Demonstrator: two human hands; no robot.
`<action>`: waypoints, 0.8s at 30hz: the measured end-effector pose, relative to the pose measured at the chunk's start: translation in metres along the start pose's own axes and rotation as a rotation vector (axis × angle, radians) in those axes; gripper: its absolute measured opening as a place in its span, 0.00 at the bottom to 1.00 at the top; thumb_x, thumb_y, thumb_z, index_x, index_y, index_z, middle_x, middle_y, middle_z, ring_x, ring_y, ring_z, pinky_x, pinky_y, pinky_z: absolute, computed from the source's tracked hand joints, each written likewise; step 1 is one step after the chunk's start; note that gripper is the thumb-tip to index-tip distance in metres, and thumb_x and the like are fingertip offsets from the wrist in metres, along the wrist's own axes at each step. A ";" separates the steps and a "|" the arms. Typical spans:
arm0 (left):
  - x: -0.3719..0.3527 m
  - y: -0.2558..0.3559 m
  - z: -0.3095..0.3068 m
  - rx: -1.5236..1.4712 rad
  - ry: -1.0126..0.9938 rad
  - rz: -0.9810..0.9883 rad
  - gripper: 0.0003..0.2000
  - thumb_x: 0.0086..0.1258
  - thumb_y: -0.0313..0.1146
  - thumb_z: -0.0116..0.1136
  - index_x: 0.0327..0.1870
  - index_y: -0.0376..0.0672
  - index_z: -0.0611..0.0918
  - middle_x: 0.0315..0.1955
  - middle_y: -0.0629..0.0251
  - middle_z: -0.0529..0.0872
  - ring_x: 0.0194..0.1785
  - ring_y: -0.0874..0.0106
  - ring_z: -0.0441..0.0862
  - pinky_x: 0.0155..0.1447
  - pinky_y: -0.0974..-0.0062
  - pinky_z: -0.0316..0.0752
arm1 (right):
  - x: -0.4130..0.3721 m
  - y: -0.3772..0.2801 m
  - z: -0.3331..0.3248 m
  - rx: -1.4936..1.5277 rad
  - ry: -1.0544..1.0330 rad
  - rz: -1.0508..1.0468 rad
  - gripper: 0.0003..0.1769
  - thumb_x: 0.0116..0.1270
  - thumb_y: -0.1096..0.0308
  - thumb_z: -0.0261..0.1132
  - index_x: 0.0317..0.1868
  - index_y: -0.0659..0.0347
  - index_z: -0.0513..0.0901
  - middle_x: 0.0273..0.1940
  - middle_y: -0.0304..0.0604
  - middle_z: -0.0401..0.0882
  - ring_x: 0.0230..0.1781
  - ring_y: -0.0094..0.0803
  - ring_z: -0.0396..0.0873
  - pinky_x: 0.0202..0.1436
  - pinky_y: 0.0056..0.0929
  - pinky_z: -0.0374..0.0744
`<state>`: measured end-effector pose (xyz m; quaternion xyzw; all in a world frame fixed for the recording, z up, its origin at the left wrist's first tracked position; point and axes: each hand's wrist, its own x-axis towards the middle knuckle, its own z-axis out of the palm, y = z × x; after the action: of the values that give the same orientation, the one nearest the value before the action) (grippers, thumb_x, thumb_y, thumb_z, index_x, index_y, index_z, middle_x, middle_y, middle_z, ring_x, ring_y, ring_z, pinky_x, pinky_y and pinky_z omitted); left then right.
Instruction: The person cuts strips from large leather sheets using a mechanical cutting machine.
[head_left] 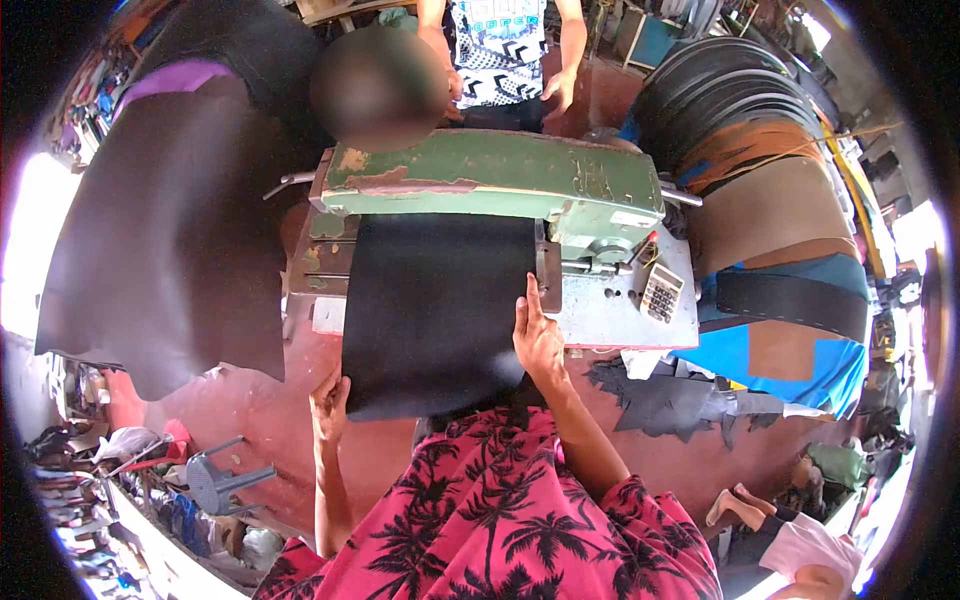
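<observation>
A black sheet (pixel 440 310), leather-like and smooth, lies partly under the arm of a green machine (pixel 470 165) and hangs over the table's near edge toward me. On its lower left edge, my left hand (pixel 329 405) is closed, gripping the border. My right hand (pixel 541 345) holds the opposite edge, its index finger stretched forward along the border beside a metal plate (pixel 548 270). The thumb rests by the sheet, while the other fingers of that hand are mostly hidden.
A calculator (pixel 661 293) sits on the table's right side. Dark sheets (pixel 170 240) drape at left; stacked brown and black pieces (pixel 765 215) stand at right. Scraps (pixel 660 400) and a small stool (pixel 225 480) are on the floor. Another person (pixel 497 60) stands behind the machine.
</observation>
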<state>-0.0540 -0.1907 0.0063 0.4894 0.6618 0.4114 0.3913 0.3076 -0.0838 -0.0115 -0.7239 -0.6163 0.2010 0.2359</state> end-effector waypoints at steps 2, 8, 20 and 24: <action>-0.005 -0.004 0.001 0.015 0.047 -0.026 0.19 0.75 0.28 0.56 0.64 0.32 0.76 0.61 0.56 0.80 0.62 0.72 0.75 0.66 0.77 0.66 | 0.000 -0.002 0.000 -0.018 0.024 0.001 0.31 0.79 0.50 0.45 0.79 0.39 0.49 0.23 0.64 0.81 0.26 0.64 0.82 0.29 0.58 0.82; -0.007 -0.012 -0.001 0.050 0.064 0.070 0.19 0.75 0.29 0.57 0.64 0.32 0.77 0.51 0.65 0.84 0.52 0.78 0.77 0.59 0.80 0.70 | 0.003 -0.005 -0.002 -0.060 0.022 0.006 0.31 0.79 0.49 0.44 0.79 0.39 0.49 0.23 0.64 0.81 0.25 0.64 0.82 0.29 0.58 0.82; -0.010 0.003 -0.004 0.024 0.117 0.043 0.15 0.74 0.27 0.58 0.59 0.31 0.80 0.50 0.62 0.85 0.52 0.78 0.77 0.59 0.81 0.69 | 0.002 -0.015 -0.008 -0.117 0.085 -0.009 0.32 0.78 0.47 0.44 0.78 0.42 0.53 0.40 0.67 0.84 0.35 0.66 0.83 0.41 0.59 0.83; -0.003 0.005 -0.002 -0.008 0.114 0.032 0.16 0.74 0.28 0.58 0.59 0.31 0.81 0.49 0.63 0.86 0.51 0.78 0.78 0.58 0.81 0.70 | 0.002 -0.022 -0.017 -0.098 -0.059 0.098 0.32 0.78 0.46 0.45 0.78 0.41 0.54 0.44 0.68 0.83 0.37 0.66 0.83 0.42 0.59 0.83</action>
<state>-0.0536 -0.1933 0.0120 0.4742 0.6734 0.4476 0.3484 0.3003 -0.0802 0.0156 -0.7576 -0.5960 0.2032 0.1719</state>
